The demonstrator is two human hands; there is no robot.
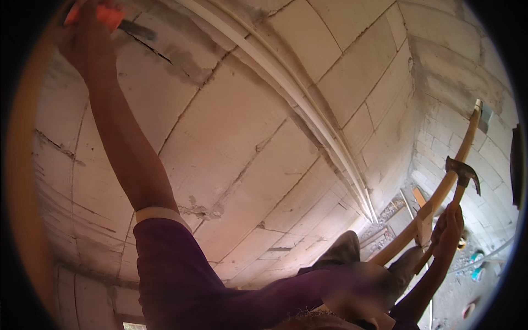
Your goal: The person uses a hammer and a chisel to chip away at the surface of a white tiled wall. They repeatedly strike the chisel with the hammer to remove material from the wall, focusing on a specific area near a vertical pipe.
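High at the upper left, my left hand [88,45] is closed around the orange grip [110,17] of a chisel-like tool. Its dark, blurred blade [140,30] points right along the block wall [231,123], near a dark narrow slot [150,48]; whether it touches the wall I cannot tell. At the lower right my right hand [447,231] grips the wooden handle of a claw hammer [463,170], below its head. The hammer head is up, claw to the right. It overlaps a long wooden pole [439,192] in my view.
Pale pipes [301,97] run down a chased groove in the wall. The pole bears a short wooden crosspiece [424,226] beside my right hand. Rubble [392,208], a reddish brick-like piece [418,197] and teal round items [477,267] lie on the floor far below. A brownish upright edge [24,173] borders the left.
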